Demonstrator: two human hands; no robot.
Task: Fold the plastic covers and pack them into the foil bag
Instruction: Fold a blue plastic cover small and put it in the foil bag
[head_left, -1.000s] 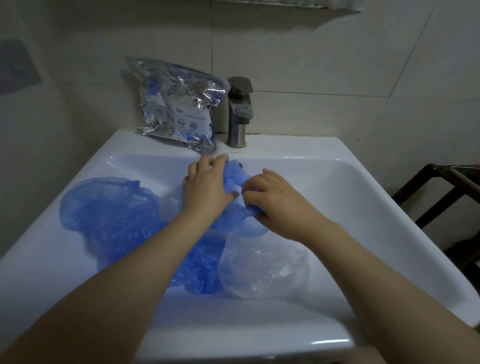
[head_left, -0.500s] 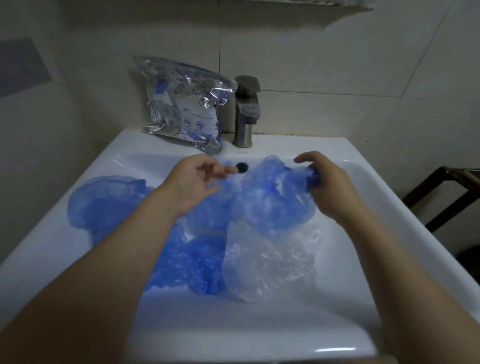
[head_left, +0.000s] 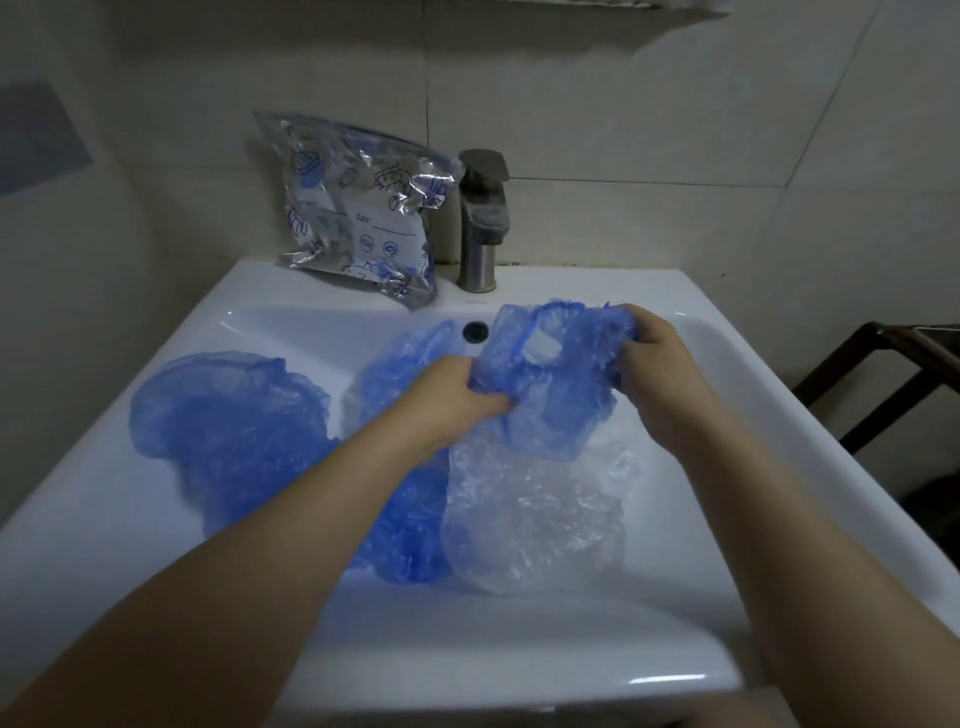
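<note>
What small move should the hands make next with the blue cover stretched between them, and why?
Probably bring the right hand across to the left hand, folding the blue cover in half. Both hands grip its opposite edges, it hangs spread open and unfolded above the sink, and the foil bag waits by the faucet.

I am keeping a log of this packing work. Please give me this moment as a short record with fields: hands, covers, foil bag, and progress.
left hand: left hand grips one end of the held blue cover
right hand: right hand grips its other end
held cover: stretched between both hands above the sink
other covers: large blue cover at the left of the basin; clear cover below the hands
foil bag: foil bag leans on the wall beside the tap
progress: held cover not yet in the bag
</note>
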